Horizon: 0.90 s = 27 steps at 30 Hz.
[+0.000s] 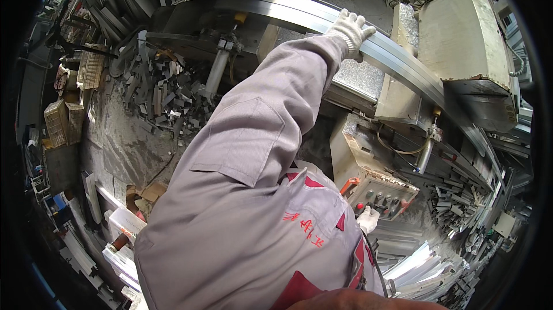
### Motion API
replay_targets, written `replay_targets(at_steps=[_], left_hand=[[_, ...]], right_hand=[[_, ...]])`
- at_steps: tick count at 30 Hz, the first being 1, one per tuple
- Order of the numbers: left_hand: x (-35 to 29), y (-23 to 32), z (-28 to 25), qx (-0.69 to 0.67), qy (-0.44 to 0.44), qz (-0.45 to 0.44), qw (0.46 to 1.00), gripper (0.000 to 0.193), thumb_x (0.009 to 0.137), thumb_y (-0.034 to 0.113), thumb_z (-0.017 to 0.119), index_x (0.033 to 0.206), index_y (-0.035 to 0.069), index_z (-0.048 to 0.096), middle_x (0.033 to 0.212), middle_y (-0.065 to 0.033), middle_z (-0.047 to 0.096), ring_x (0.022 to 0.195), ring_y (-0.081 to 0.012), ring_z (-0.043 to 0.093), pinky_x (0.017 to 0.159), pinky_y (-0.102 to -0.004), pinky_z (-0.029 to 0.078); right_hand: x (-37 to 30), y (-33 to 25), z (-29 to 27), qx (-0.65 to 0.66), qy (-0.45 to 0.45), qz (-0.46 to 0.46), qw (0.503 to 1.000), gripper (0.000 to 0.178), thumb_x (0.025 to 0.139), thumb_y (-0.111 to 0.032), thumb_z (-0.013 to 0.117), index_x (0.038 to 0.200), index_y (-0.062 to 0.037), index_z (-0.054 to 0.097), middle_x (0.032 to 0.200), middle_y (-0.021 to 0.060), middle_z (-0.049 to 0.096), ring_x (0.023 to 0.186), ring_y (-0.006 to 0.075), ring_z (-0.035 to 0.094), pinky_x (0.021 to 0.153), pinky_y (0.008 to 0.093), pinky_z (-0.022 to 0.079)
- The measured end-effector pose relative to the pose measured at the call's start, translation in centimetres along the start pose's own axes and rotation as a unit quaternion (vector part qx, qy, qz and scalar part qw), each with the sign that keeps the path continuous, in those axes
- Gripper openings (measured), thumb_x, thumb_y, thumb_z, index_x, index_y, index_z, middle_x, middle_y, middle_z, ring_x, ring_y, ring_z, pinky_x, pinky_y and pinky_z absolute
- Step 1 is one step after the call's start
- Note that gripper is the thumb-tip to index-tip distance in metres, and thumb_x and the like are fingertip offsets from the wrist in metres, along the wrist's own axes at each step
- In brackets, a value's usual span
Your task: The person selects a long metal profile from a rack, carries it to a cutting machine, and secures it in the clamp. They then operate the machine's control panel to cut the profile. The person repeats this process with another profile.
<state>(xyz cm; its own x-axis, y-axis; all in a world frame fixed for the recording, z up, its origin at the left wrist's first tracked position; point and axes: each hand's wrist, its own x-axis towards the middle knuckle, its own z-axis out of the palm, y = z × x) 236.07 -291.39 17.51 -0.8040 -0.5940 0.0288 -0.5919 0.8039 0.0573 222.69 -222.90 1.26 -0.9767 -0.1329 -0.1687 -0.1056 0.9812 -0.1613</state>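
My left hand [350, 35], in a white knitted glove, lies across long silvery metal profiles [288, 9] set side by side. Its fingers are spread over their top. The profiles run from the upper left down to the right, across the machine's bed. Lower right, my right hand [367, 219], also gloved in white, is at the left part of a beige control panel [385, 195] with several buttons and knobs. A red button [360, 206] shows close to its fingers. The hand is small in view, and its grip cannot be made out.
A large beige machine housing [461, 39] stands beyond the profiles at the right. Pneumatic cylinders [218, 71] flank the bed. Metal offcuts [173, 94] are heaped on the floor at left, with another pile [461, 203] at right. Long bright strips [420, 267] lie lower right.
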Motion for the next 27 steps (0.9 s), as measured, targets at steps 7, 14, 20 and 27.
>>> replay_targets(at_steps=[7,14,20,27], left_hand=[[1.0,0.7,1.3,0.047,0.041,0.004,0.998,0.110,0.081,0.071,0.092,0.171,0.030,0.044,0.157,-0.0117,0.059,0.151,-0.0339,0.052,0.128,-0.0532,0.034],[2.6,2.0,1.0,0.137,-0.039,-0.042,0.989,0.126,0.078,0.073,0.093,0.179,0.035,0.028,0.175,-0.0110,0.046,0.162,-0.0359,0.043,0.130,-0.0561,0.035],[3.6,7.1,2.1,0.192,-0.033,-0.136,0.971,0.130,0.075,0.062,0.099,0.175,0.013,0.032,0.176,-0.0135,0.042,0.163,-0.0352,0.041,0.134,-0.0494,0.040],[3.9,9.5,0.5,0.141,-0.059,-0.148,0.977,0.124,0.080,0.058,0.098,0.177,0.022,0.031,0.183,-0.0070,0.035,0.168,-0.0325,0.033,0.136,-0.0562,0.036]], right_hand=[[-3.4,2.2,6.8,0.372,0.003,0.156,0.915,0.045,0.107,-0.014,0.075,0.148,0.0003,0.062,0.095,0.0051,0.074,0.059,0.0093,0.057,0.049,0.0280,0.045],[-9.4,2.8,6.5,0.344,-0.014,0.124,0.931,0.044,0.097,-0.014,0.085,0.138,-0.0018,0.074,0.122,0.0144,0.084,0.109,0.0219,0.080,0.100,0.0350,0.062],[-5.9,2.6,1.5,0.207,-0.026,0.066,0.976,0.069,0.095,-0.032,0.086,0.158,-0.0153,0.061,0.151,0.0181,0.067,0.135,0.0359,0.069,0.115,0.0463,0.057],[-3.7,1.0,-2.5,0.127,-0.056,0.004,0.990,0.089,0.096,-0.031,0.083,0.174,-0.0274,0.041,0.159,0.0163,0.056,0.144,0.0409,0.061,0.118,0.0511,0.054]])
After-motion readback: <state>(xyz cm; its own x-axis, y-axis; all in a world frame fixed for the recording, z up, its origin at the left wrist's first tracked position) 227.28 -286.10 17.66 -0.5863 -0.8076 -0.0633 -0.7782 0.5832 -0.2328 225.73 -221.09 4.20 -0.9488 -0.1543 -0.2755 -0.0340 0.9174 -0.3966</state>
